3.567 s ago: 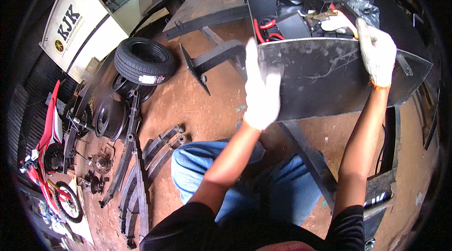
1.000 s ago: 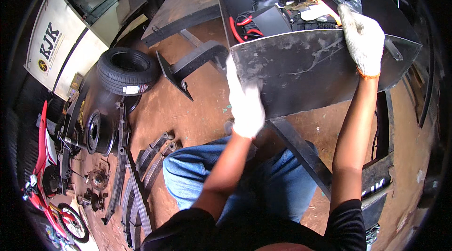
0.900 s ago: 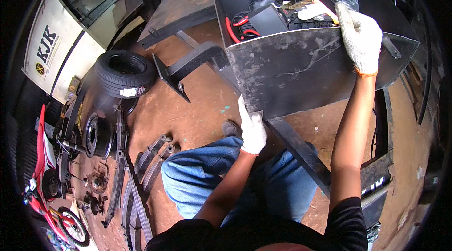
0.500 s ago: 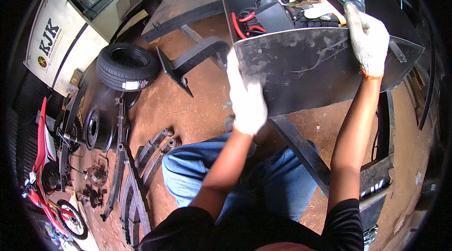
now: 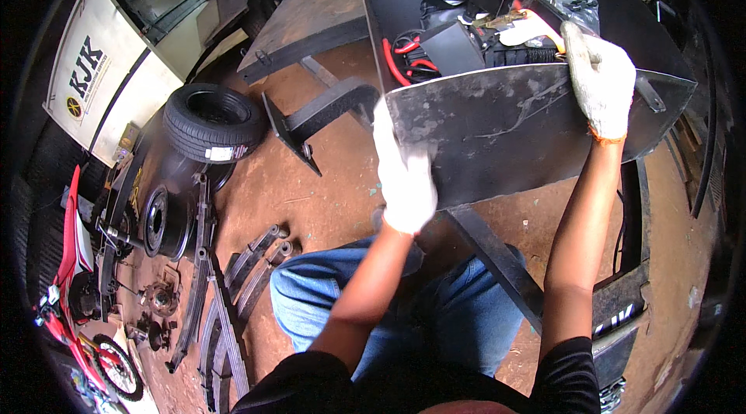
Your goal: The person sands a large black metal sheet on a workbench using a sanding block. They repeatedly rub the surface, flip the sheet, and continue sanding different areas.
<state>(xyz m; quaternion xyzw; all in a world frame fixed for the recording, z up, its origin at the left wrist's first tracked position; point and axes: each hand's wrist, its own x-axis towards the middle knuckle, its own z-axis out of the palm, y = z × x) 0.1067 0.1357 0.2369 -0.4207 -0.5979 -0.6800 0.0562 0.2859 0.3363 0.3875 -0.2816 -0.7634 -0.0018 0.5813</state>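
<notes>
A black metal box (image 5: 489, 126) with a scuffed front panel stands before me on a dark steel frame. My left hand (image 5: 408, 181), in a white knit glove, holds its left front corner; the fingers lie along the left side and the thumb is on the front. That hand is slightly blurred. My right hand (image 5: 602, 80), gloved too with an orange cuff edge, grips the top edge near the right end, its fingers partly hidden. Inside the box are red-and-black cables (image 5: 404, 57), a dark block (image 5: 458, 47) and a clear plastic bag (image 5: 573, 6).
Left of the box, a tyre (image 5: 211, 125) lies above a wheel rim (image 5: 167, 220). Leaf springs (image 5: 221, 313) are spread on the dirt floor beside my knee. A red and white motorbike (image 5: 74, 297) stands at far left. A steel beam (image 5: 497, 262) slants toward my legs.
The whole scene sits a little lower in the picture, as the view has tilted. Both hands stay at the same places on the box.
</notes>
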